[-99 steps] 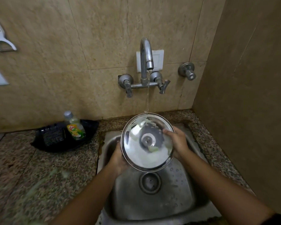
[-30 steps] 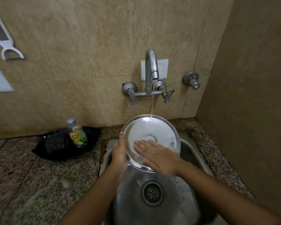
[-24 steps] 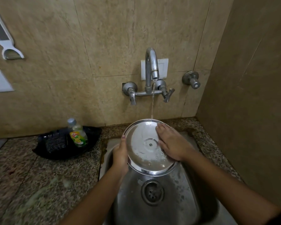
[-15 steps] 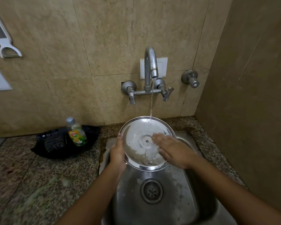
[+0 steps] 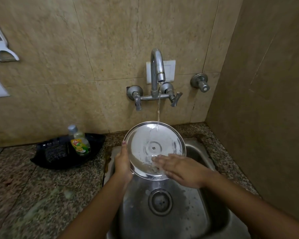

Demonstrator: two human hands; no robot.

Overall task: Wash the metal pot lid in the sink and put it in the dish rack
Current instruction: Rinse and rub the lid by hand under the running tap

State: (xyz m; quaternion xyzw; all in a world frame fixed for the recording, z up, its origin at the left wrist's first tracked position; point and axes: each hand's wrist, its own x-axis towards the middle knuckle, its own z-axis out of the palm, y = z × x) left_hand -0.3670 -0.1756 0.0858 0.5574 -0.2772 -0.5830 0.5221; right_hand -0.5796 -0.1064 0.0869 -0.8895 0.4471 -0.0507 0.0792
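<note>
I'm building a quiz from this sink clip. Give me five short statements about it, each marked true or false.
1. Water from the tap falls on the lid. True.
2. The left hand grips the lid's rim. True.
3. The right hand holds a sponge. False: it lies flat and bare on the lid.
4. The bottle stands in the sink. False: it sits in a black tray left of the sink.
5. The lid lies in a dish rack. False: it is held over the sink.
</note>
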